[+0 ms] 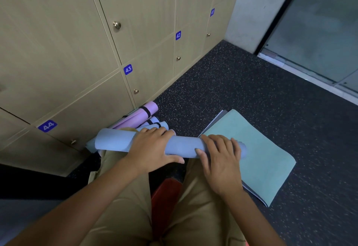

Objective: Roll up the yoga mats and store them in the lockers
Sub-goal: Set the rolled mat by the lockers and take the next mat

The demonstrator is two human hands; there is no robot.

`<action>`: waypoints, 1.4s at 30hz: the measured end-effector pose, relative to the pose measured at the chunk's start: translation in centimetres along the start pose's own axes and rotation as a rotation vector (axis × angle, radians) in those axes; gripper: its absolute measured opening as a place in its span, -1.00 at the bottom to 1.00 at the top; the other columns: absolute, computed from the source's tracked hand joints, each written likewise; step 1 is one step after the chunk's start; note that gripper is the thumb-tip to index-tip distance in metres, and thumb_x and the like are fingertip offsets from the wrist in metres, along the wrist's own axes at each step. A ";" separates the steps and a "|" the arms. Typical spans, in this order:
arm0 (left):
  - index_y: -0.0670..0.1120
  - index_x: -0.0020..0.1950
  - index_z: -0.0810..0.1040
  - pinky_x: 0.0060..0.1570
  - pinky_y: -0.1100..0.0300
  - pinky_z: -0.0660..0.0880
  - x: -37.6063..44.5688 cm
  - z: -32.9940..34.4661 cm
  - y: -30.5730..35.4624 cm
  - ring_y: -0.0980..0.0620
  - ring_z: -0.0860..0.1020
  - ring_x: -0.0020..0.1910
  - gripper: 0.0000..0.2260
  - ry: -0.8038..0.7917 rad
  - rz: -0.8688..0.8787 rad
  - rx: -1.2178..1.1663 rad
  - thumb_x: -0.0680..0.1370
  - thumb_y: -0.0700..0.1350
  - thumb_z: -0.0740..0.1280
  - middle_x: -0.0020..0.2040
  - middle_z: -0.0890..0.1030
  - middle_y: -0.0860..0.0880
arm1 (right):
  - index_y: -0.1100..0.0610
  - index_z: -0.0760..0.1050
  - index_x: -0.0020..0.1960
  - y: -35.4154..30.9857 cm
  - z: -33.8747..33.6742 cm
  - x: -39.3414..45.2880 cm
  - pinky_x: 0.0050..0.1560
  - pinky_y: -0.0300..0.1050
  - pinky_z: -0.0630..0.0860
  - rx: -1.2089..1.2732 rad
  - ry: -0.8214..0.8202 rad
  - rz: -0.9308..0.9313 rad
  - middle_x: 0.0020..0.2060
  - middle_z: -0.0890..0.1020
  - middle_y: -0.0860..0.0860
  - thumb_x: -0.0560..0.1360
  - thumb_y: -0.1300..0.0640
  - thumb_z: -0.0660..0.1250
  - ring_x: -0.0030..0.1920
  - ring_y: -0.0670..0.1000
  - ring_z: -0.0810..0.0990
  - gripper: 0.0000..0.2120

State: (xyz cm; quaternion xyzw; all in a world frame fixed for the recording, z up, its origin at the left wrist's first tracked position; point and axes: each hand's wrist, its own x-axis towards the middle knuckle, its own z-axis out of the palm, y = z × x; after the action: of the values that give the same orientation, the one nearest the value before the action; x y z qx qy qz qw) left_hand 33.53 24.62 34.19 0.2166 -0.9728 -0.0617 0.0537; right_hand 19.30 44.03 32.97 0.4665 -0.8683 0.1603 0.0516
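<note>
A rolled blue yoga mat (pixel 116 141) lies crosswise over my knees. My left hand (pixel 153 149) grips its middle, fingers over the top and thumb beneath. My right hand (pixel 219 160) holds its right part, fingers curled over the roll. On the floor to the right lies a folded teal mat (pixel 257 145) on a grey one (pixel 215 121). Against the lockers lie a pink rolled mat (pixel 143 111) with a black strap and pale blue rolled mats (pixel 155 123). The beige lockers (pixel 87 52) numbered 41 to 44 have their doors closed.
Dark speckled floor (pixel 251 83) stretches to the right toward a glass door (pixel 319 23) and a grey pillar (pixel 249 9). A red thing (pixel 164 197) shows between my legs. Round brass knobs (pixel 116 25) stick out from the locker doors.
</note>
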 end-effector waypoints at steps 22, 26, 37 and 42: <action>0.05 0.16 0.42 -0.22 0.03 0.44 6.2 -1.5 1.0 -0.09 0.64 -0.03 -0.24 -0.082 0.131 0.011 0.28 0.61 0.06 0.04 0.62 0.06 | 0.08 0.30 0.55 2.9 -2.8 4.3 0.51 0.07 0.29 0.385 0.013 0.344 0.50 0.37 0.02 0.53 -0.45 0.15 0.49 0.02 0.30 -0.20; 0.10 0.12 0.40 -0.02 0.01 0.50 8.2 -4.0 1.5 -0.05 0.62 -0.02 -0.31 -0.131 0.113 -0.122 0.28 0.61 0.19 -0.01 0.62 0.11 | -0.03 0.19 0.60 3.0 -6.3 5.5 0.40 -0.14 0.42 0.615 0.107 0.329 0.52 0.30 -0.11 0.49 -0.29 0.37 0.44 -0.17 0.35 -0.21; 0.10 0.12 0.52 -0.01 -0.12 0.60 7.6 -7.3 5.1 0.04 0.67 -0.02 -0.34 -0.076 0.022 -0.944 0.17 0.37 0.61 -0.04 0.70 0.10 | -0.15 0.17 0.56 -1.1 -16.5 7.2 0.09 -0.31 0.55 0.989 0.292 0.168 0.17 0.56 -0.33 0.38 -0.03 0.57 0.18 -0.20 0.59 -0.13; 0.12 0.16 0.52 -0.03 -0.16 0.61 4.8 -8.1 5.5 0.00 0.68 -0.02 -0.42 0.045 0.034 -1.089 0.24 0.17 0.66 0.00 0.69 0.06 | -0.14 0.15 0.57 -2.7 -18.8 5.4 0.10 -0.29 0.55 0.990 0.199 0.010 0.19 0.50 -0.46 0.41 0.09 0.55 0.23 -0.19 0.57 -0.13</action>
State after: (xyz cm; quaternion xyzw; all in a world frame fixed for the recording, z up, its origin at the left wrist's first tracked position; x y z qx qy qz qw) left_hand 27.96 26.72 43.34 0.1432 -0.8022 -0.5510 0.1797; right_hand 17.39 44.44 52.59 0.4133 -0.6814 0.5967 -0.0939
